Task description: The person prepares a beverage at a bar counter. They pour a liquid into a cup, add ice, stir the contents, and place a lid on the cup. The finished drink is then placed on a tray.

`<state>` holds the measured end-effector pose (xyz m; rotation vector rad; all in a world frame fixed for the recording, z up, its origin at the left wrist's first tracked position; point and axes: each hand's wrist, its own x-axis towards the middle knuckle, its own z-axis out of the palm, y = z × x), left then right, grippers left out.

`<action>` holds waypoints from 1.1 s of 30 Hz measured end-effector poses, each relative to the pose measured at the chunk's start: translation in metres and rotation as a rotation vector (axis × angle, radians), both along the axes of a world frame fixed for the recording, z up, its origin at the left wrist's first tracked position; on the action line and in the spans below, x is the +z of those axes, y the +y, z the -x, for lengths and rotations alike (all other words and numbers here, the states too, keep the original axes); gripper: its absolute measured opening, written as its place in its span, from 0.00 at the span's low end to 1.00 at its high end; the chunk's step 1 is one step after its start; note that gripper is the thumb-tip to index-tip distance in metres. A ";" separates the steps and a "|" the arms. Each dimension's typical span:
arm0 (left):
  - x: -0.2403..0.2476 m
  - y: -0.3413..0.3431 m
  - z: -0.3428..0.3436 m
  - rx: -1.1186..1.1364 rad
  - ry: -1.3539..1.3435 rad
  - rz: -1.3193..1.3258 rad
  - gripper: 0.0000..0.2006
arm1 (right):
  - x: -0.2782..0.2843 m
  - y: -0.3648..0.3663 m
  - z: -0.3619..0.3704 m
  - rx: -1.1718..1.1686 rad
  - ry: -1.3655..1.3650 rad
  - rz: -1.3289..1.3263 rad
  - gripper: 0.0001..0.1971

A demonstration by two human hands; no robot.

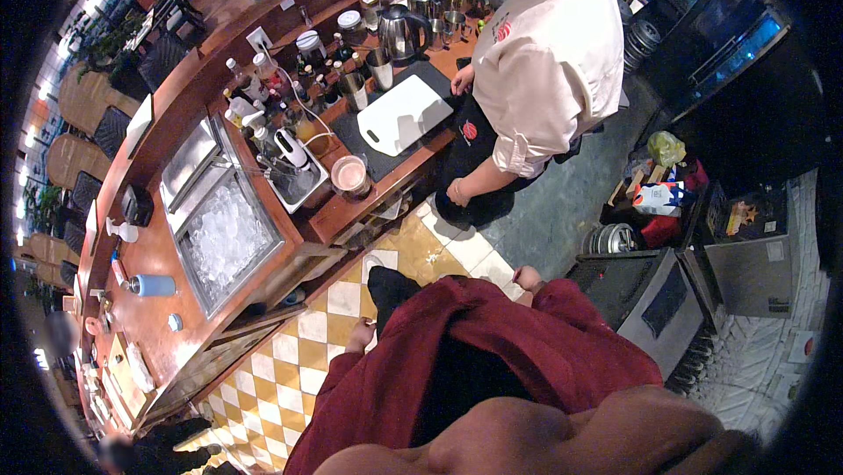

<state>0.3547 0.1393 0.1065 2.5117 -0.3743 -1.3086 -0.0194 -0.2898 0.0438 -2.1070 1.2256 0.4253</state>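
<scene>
Left hand point(361, 335) hung over checkered tile floor point(299, 354), right hand point(527, 280) at maroon jacket cuff point(553, 295); couldn't tell whether either's fingers were spread or pressed together

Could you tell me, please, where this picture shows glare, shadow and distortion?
All in the head view: glare whitens part of the glossy reddish-brown wooden counter; a grey shadow crosses the white rectangular cutting board; black, curved borders frame the fisheye image.
</scene>
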 end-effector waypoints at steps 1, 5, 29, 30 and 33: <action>-0.020 0.024 -0.004 0.014 0.045 -0.005 0.21 | 0.004 0.008 -0.006 -0.024 -0.048 -0.065 0.05; -0.033 0.027 -0.010 -0.033 0.091 0.046 0.22 | 0.001 0.018 0.004 0.002 -0.052 -0.052 0.06; 0.020 0.010 -0.008 -0.061 0.000 0.031 0.20 | 0.014 0.017 -0.012 -0.071 0.028 -0.207 0.08; 0.020 0.007 -0.008 -0.076 -0.003 0.038 0.20 | 0.008 0.013 -0.006 -0.083 0.025 -0.210 0.08; 0.010 0.007 0.002 -0.072 -0.091 0.012 0.19 | -0.029 0.019 0.040 -0.125 -0.021 -0.222 0.08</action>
